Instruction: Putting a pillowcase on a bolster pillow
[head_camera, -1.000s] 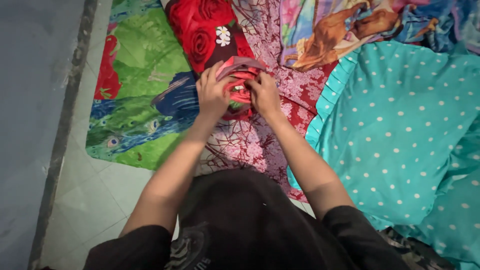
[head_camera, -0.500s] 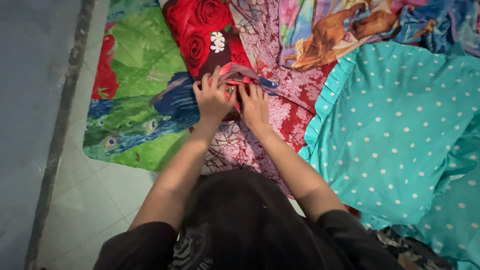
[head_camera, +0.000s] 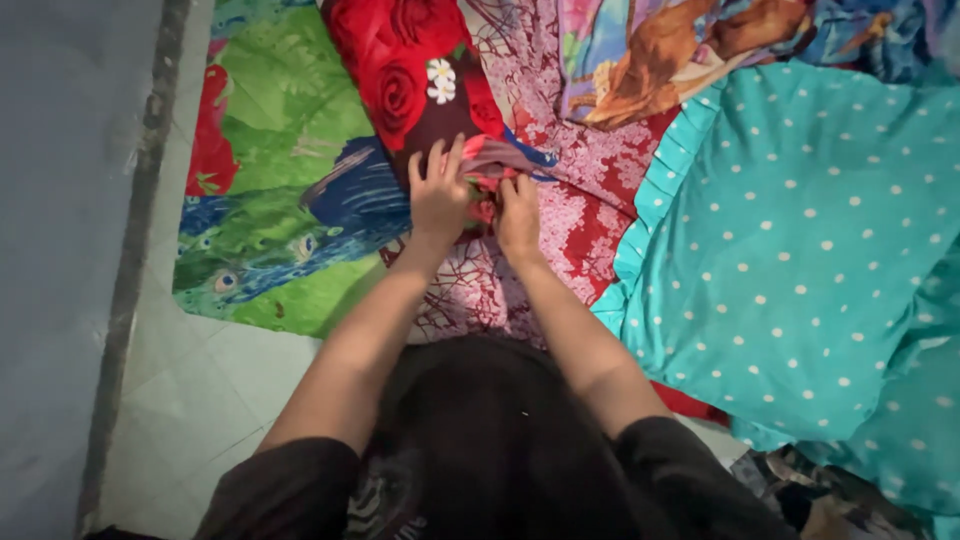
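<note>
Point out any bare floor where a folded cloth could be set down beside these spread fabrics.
The bare tiled floor lies lower left, bordered by the grey wall, the green peacock-print cloth and the left arm. Everywhere else is crowded: both hands, left hand and right hand, press a small red bundle on overlapping floral sheets, with the teal polka-dot cloth filling the right.

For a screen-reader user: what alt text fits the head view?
Seen from above, the left hand and right hand press on a small red folded cloth atop a rose-print fabric, with a teal polka-dot cloth to the right.
</note>
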